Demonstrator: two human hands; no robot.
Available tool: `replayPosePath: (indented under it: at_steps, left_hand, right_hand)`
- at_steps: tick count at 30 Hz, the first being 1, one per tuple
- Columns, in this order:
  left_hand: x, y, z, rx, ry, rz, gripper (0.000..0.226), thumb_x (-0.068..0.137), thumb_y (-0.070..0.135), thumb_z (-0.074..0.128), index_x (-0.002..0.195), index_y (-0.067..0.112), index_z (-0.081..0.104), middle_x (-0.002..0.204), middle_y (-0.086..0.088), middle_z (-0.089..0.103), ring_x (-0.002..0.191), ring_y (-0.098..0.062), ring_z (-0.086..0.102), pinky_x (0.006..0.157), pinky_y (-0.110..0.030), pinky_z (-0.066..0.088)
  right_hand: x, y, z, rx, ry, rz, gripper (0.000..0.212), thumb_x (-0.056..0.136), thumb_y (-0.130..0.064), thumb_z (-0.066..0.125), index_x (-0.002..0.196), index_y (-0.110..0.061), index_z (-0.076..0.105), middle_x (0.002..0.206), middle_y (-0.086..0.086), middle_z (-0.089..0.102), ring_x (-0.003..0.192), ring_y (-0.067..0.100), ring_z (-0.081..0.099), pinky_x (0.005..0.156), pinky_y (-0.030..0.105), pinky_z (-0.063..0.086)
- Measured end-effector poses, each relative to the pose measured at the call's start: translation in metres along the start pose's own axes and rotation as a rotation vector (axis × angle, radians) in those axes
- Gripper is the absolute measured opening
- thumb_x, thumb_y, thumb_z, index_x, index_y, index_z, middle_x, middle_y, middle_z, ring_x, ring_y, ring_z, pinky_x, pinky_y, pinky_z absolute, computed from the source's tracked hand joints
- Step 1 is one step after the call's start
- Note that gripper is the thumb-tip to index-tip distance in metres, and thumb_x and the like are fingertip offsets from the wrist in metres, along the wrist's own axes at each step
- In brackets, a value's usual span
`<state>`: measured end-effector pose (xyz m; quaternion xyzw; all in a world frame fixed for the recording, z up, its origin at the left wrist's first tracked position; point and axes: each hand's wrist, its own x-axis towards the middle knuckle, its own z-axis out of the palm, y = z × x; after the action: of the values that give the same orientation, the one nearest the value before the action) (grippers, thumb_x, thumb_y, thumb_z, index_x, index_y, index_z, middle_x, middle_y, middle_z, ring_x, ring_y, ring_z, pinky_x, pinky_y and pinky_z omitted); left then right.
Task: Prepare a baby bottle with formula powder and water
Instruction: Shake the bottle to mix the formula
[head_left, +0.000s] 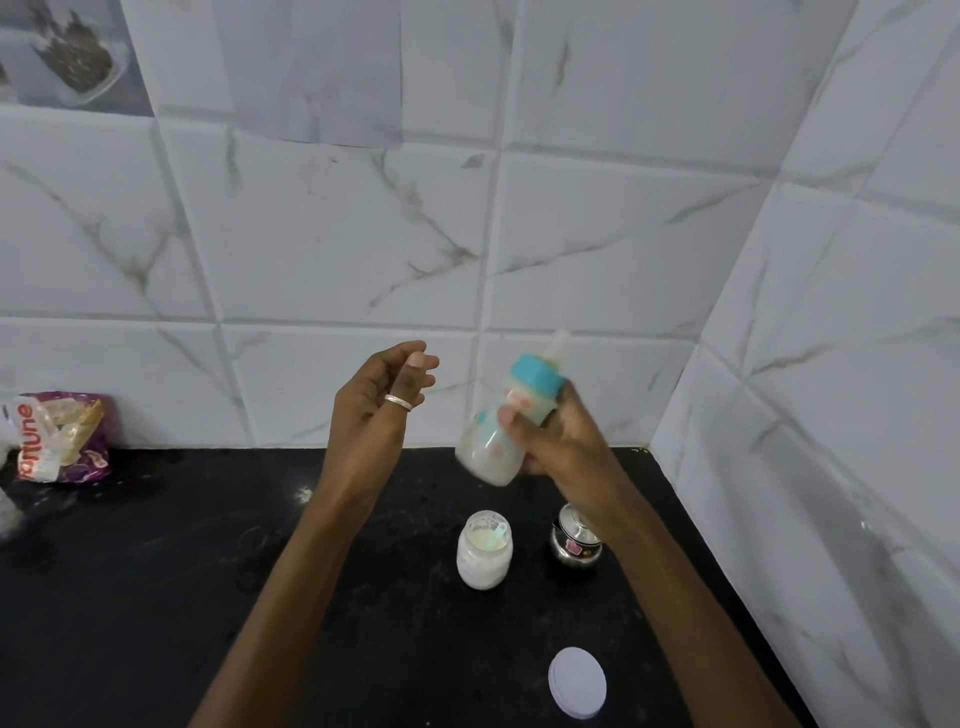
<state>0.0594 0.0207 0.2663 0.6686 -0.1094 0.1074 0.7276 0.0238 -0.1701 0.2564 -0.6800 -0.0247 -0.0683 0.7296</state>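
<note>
Open jar (484, 556) and steel flask (574, 543) stand under raised hands.

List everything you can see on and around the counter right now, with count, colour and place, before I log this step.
baby bottle: one, clear with teal collar and milky contents, tilted in the air, held by the right hand
powder jar: one, clear glass with white powder, open, standing on the counter below the bottle
jar lid: one, white, flat on the counter near the front edge
steel container: one, shiny metal, on the counter right of the jar, partly behind the right forearm
packet: one, purple and white, against the wall at far left
counter: one, black
wall tiles: white marbled, behind and to the right
left hand: empty, raised, ring on one finger
right hand: gripping the bottle
</note>
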Motion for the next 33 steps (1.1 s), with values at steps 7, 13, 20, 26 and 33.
replayPosePath:
  at_steps: [7, 13, 20, 26, 33]
  left_hand:
    - [-0.001, -0.001, -0.001, 0.001, -0.001, 0.000, 0.034, 0.100, 0.038, 0.056, 0.125, 0.018, 0.066, 0.111, 0.006, 0.075, 0.102, -0.010, 0.071, 0.098, -0.034, 0.056]
    - [0.003, -0.003, 0.006, -0.017, -0.010, -0.008, 0.033, 0.099, 0.038, 0.057, 0.124, 0.019, 0.067, 0.110, 0.007, 0.076, 0.102, -0.010, 0.071, 0.097, -0.033, 0.055]
    - [0.006, -0.006, 0.011, -0.012, -0.018, -0.007, 0.034, 0.099, 0.039, 0.057, 0.124, 0.019, 0.067, 0.110, 0.008, 0.076, 0.102, -0.009, 0.071, 0.097, -0.035, 0.055]
    - [0.008, -0.007, 0.012, -0.009, -0.028, -0.001, 0.038, 0.096, 0.041, 0.057, 0.124, 0.018, 0.067, 0.110, 0.007, 0.076, 0.101, -0.010, 0.071, 0.097, -0.034, 0.055]
    - [0.010, -0.009, 0.010, -0.005, -0.024, -0.007, 0.037, 0.096, 0.041, 0.057, 0.124, 0.018, 0.067, 0.110, 0.007, 0.076, 0.102, -0.011, 0.071, 0.097, -0.034, 0.055]
  right_hand:
    - [0.006, -0.008, -0.015, 0.243, 0.209, -0.062, 0.063, 0.086, -0.038, 0.075, 0.135, -0.014, 0.046, 0.121, 0.008, 0.065, 0.113, 0.030, 0.070, 0.079, 0.050, 0.063]
    - [0.007, -0.013, -0.021, 0.290, 0.174, -0.069, 0.061, 0.081, -0.036, 0.076, 0.131, -0.015, 0.049, 0.121, 0.008, 0.063, 0.113, 0.029, 0.070, 0.078, 0.051, 0.062]
    - [0.003, -0.008, -0.016, 0.042, 0.023, -0.003, 0.053, 0.083, -0.039, 0.078, 0.124, -0.020, 0.051, 0.118, 0.006, 0.066, 0.109, 0.022, 0.072, 0.079, 0.045, 0.063]
    - [0.011, -0.011, -0.019, 0.194, 0.175, -0.072, 0.050, 0.086, -0.032, 0.075, 0.125, -0.017, 0.048, 0.111, 0.002, 0.067, 0.108, 0.024, 0.073, 0.083, 0.051, 0.062]
    - [0.020, -0.012, -0.028, 0.372, 0.220, -0.119, 0.072, 0.080, -0.041, 0.081, 0.135, -0.012, 0.046, 0.123, 0.009, 0.065, 0.116, 0.031, 0.070, 0.081, 0.054, 0.062]
